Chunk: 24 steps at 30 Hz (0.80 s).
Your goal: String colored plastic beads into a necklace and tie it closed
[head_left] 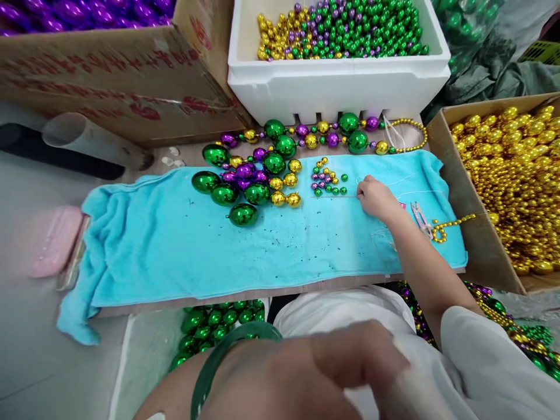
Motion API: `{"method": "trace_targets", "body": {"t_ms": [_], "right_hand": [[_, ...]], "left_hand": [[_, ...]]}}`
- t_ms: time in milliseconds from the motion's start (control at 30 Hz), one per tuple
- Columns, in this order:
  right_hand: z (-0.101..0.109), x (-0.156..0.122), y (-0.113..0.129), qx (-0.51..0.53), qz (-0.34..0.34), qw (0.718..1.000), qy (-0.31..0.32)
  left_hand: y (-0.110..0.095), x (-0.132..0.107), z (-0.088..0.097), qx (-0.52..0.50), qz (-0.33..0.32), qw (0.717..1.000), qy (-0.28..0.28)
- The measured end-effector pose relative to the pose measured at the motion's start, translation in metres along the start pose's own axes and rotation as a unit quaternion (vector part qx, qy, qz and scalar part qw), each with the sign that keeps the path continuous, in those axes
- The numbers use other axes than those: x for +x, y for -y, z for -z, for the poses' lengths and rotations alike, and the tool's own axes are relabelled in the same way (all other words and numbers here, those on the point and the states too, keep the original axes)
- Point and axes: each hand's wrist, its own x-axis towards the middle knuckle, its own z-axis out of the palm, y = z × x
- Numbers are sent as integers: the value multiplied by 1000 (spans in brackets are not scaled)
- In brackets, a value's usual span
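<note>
My right hand [377, 198] is over the blue towel [280, 251], its fingertips closed on a thin white thread [336, 197] that runs across the cloth. Just left of it lies a small group of green, purple and gold beads [324, 177]. Big green balls [243, 215], purple balls [245, 171] and gold balls [294, 200] sit farther left. Close to the camera, my left hand [315, 373] is blurred, a green bangle [205, 373] around its wrist; its fingers are smeared. Beside my right forearm are pink-handled snips [420, 220] and a short gold bead chain [455, 222].
A strung bead necklace [332, 140] lies along the towel's back edge. Behind it stands a white foam box [336, 87] of beads. Cardboard boxes of purple balls [79, 14] and gold beads [520, 192] flank it. A pink case [56, 242] is at the left.
</note>
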Motion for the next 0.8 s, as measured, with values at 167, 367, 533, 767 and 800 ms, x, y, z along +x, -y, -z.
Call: {"method": "trace_targets", "body": {"t_ms": [167, 367, 533, 767, 800], "right_hand": [[18, -9, -5, 158, 17, 987, -28], [41, -22, -3, 600, 30, 800, -13], [50, -36, 0, 684, 39, 729, 15], [47, -73, 6, 669, -13, 733, -118], [42, -78, 7, 673, -25, 728, -128]], "left_hand": [[-18, 85, -4, -181, -117, 969, 121], [20, 140, -40, -143, -47, 988, -45], [22, 170, -63, -138, -77, 981, -110], [36, 230, -81, 212, -178, 958, -75], [37, 237, -84, 242, -182, 951, -59]]}}
